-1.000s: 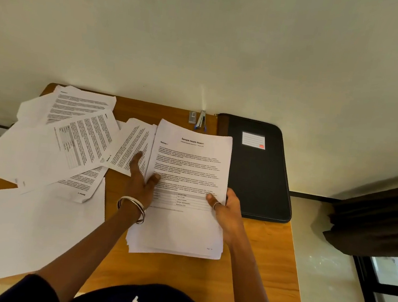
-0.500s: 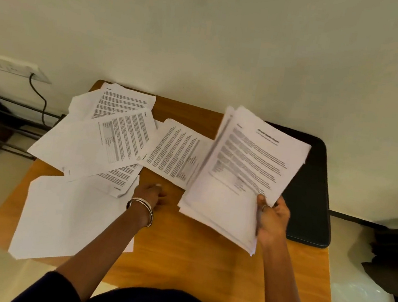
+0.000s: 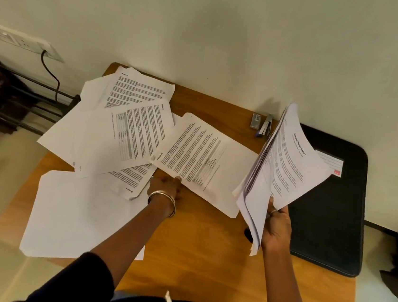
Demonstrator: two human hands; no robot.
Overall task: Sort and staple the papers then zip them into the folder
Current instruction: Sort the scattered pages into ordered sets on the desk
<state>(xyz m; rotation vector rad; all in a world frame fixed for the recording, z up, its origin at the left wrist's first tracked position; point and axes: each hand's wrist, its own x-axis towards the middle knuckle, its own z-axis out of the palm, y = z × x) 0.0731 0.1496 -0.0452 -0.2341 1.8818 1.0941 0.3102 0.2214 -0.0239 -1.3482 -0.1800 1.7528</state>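
Head: stack (image 3: 288, 166) above right hand (image 3: 277, 228) (gripped)
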